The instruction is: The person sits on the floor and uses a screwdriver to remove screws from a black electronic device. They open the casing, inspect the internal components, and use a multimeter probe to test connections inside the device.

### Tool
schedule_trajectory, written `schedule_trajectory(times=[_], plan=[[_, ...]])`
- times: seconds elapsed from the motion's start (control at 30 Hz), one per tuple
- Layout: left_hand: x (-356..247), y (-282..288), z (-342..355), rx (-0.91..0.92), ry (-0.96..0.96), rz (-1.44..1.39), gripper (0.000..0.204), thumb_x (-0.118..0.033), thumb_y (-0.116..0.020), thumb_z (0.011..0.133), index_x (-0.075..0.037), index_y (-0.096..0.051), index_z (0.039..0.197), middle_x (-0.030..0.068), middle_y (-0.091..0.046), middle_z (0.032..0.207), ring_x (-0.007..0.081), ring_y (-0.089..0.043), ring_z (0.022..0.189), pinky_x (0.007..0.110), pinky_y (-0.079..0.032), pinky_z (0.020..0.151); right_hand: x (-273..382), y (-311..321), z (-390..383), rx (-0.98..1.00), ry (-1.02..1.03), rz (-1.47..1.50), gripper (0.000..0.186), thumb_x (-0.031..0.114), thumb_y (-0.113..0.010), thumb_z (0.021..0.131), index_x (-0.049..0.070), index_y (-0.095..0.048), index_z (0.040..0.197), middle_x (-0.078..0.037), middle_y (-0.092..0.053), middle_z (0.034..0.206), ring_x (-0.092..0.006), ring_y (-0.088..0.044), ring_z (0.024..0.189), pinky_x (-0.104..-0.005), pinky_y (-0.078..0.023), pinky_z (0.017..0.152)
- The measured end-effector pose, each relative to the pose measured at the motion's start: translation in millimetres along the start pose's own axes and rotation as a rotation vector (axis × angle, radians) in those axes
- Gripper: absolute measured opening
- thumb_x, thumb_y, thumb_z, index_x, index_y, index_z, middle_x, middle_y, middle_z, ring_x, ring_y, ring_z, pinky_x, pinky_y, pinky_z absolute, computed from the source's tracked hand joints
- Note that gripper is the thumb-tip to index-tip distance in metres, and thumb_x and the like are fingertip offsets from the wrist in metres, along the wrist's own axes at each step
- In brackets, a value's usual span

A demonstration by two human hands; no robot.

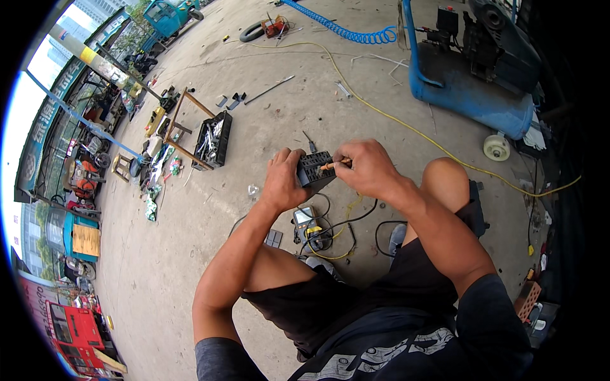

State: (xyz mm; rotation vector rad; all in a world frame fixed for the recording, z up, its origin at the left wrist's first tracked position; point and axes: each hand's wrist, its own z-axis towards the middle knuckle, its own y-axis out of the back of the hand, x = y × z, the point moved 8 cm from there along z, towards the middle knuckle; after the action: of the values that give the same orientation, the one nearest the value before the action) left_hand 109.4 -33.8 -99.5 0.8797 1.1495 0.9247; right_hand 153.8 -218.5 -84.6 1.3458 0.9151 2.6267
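Note:
My left hand (283, 181) is wrapped round the side of a black box (315, 160) with rows of slots on its top face. In my right hand (368, 167) is a thin orange stick-like tool (328, 166), pinched between thumb and fingers. Its tip points at the slotted face; whether it touches cannot be made out. Just beyond the box, a small screwdriver-like tool (309, 141) lies on the concrete. Between my feet sits a grey and yellow handheld meter (306, 218) among black and yellow cables. Some small grey square pieces (273, 238) lie beside it.
A black crate (223, 141) of metal tools stands ahead on the left, against a wooden frame (190, 155). A blue air compressor (473, 105) is at the far right. The yellow hose (381, 109) crosses the floor; a coiled blue hose (343, 28) lies farther off.

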Motion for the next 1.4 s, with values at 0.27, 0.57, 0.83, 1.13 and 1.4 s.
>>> schedule_trajectory(times=[0.27, 0.57, 0.83, 1.13, 1.4], plan=[[-2.1, -0.7, 0.5, -0.001, -0.003, 0.000, 0.075, -0.017, -0.088, 0.056, -0.005, -0.062, 0.125, 0.0160, -0.060, 0.112, 0.0390, -0.057, 0.112, 0.047, -0.045, 0.099, 2.5, -7.7, -1.8, 0.096, 0.000, -0.047, 0.014, 0.012, -0.073, 0.080, 0.001, -0.074, 0.087, -0.020, -0.071, 0.080, -0.0398, -0.070, 0.074, -0.0465, -0.054, 0.067], [-2.8, -1.1, -0.1, -0.005, -0.011, 0.010, 0.074, -0.018, -0.087, 0.056, -0.005, -0.062, 0.125, 0.0163, -0.060, 0.111, 0.0394, -0.058, 0.111, 0.047, -0.046, 0.099, -0.9, 1.3, -1.4, -0.031, -0.023, -0.039, 0.015, 0.013, -0.073, 0.081, 0.001, -0.075, 0.090, -0.020, -0.071, 0.079, -0.0402, -0.069, 0.074, -0.0464, -0.054, 0.067], [-3.6, -1.9, 0.7, 0.002, -0.017, 0.013, 0.074, -0.019, -0.087, 0.057, -0.005, -0.063, 0.125, 0.0160, -0.060, 0.109, 0.0387, -0.058, 0.109, 0.047, -0.046, 0.097, 1.5, -4.9, -1.6, 0.027, -0.003, -0.055, 0.012, 0.014, -0.072, 0.080, 0.003, -0.073, 0.083, -0.019, -0.071, 0.081, -0.0411, -0.068, 0.078, -0.0505, -0.053, 0.070], [-6.4, -3.3, 0.8, -0.027, -0.061, 0.027, 0.071, -0.021, -0.088, 0.060, -0.005, -0.064, 0.124, 0.0148, -0.060, 0.106, 0.0378, -0.058, 0.107, 0.046, -0.045, 0.095, 0.4, -10.9, -1.4, 0.034, 0.009, -0.131, 0.013, 0.013, -0.072, 0.082, 0.002, -0.075, 0.087, -0.019, -0.071, 0.081, -0.0405, -0.069, 0.076, -0.0497, -0.053, 0.070], [-7.2, -2.8, 1.1, 0.016, -0.033, 0.035, 0.066, -0.024, -0.087, 0.067, -0.004, -0.064, 0.126, 0.0163, -0.061, 0.110, 0.0383, -0.058, 0.111, 0.046, -0.044, 0.096, -2.2, -1.2, -0.1, -0.009, -0.013, -0.070, 0.012, 0.012, -0.073, 0.082, 0.002, -0.075, 0.088, -0.019, -0.071, 0.081, -0.0399, -0.069, 0.076, -0.0489, -0.054, 0.069]])
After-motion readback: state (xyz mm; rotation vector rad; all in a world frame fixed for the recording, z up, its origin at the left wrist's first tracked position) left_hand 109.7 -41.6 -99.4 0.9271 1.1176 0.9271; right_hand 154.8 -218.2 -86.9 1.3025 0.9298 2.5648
